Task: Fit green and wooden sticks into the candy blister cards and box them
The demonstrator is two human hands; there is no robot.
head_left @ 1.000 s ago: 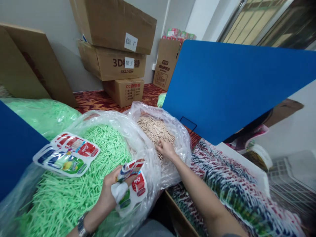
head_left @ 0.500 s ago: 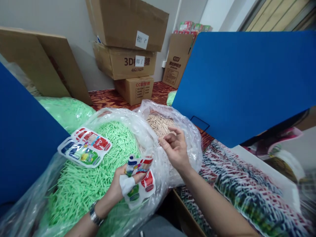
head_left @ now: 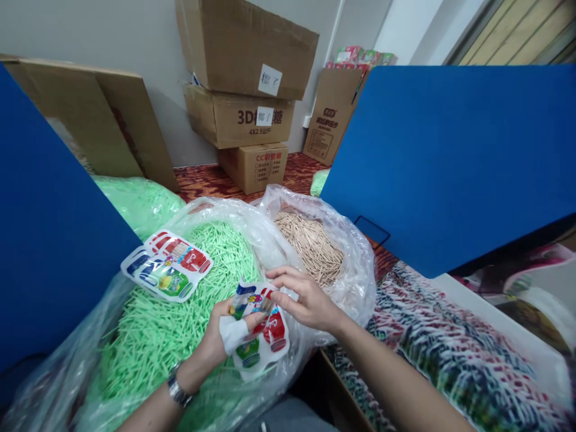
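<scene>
My left hand, with white tape round the thumb, grips a printed plastic pouch, curled at its top. Brownish sticks show in its middle. Beneath hang more flat pouches with red cola and green drink pictures. My right hand reaches in from the right, its thumb and fingertips bent together at the pouch's upper right edge. Whatever they pinch is too small or hidden to make out. Other pouches lie stacked on a heap of pale green sticks in a clear plastic bag.
Behind my right hand, a second clear bag holds tan sticks. Blue panels stand at both sides. Cardboard boxes are piled at the back. Many printed pouches stand in dense rows at the lower right.
My right hand has moved down and left from near the tan sticks, where it pinched a thin stick, to the pouch in my left hand. The view has shifted slightly.
</scene>
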